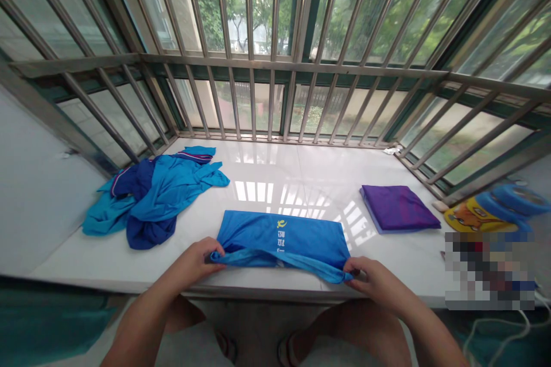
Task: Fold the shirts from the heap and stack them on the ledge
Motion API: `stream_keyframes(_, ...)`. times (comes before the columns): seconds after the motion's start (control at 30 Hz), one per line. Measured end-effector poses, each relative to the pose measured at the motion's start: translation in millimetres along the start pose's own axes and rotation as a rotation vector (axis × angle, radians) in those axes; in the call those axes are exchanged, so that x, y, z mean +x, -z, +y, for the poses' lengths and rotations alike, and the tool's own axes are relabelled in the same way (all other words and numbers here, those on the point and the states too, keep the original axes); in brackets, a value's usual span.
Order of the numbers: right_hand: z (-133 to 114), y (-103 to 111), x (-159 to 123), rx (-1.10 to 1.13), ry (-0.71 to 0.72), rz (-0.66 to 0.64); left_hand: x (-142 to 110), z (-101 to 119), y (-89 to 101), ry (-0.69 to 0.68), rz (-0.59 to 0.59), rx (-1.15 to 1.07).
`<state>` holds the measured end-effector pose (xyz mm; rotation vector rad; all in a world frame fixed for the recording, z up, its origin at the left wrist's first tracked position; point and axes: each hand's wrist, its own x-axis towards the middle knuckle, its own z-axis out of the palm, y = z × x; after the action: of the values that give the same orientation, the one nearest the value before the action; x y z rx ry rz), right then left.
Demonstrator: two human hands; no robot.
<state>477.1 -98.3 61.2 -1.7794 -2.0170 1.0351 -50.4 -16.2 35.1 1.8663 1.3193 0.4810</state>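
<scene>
A bright blue shirt [282,241] lies folded on the white stone sill [275,166], with a yellow logo and lettering on it. My left hand [200,261] pinches the near left end of a loose blue fold of this shirt. My right hand [365,278] grips the fold's right end, just off the sill's front edge. The loose band sags between both hands across the shirt's near side. A crumpled heap of blue and navy clothing [150,198] sits left of my left hand, out of reach of the fold.
A folded purple garment [398,209] lies on the sill to the right. Beyond it are a yellow cartoon mat [477,215] and blue rings [510,200]. A pixelated patch [488,269] covers the lower right. Metal window bars [275,97] run along the sill's far side.
</scene>
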Motion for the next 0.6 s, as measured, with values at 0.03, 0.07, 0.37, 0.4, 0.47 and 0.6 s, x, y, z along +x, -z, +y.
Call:
stream_keyframes(0.03, 4, 0, -4, 0.004, -0.006, -0.009, -4, 0, 3.8, -0.046, -0.042, 0.005)
stream_keyframes(0.07, 7, 0, -8, 0.014, -0.014, -0.022, -9, -1, 7.3, -0.083, -0.079, 0.005)
stream_keyframes(0.37, 17, -8, 8, 0.158, -0.043, 0.189, 1, -14, 3.6, 0.087, 0.227, -0.071)
stream_keyframes(0.4, 19, -11, 14, 0.135, -0.068, 0.272, 8, -16, -0.5, 0.115, 0.292, -0.086)
stream_keyframes(0.47, 23, -20, 25, 0.047, -0.141, 0.407, 22, -21, -8.6, 0.158, 0.380, -0.085)
stream_keyframes(0.6, 16, -38, 35, -0.192, -0.273, 0.529, 36, -24, -20.0, 0.182, 0.487, 0.009)
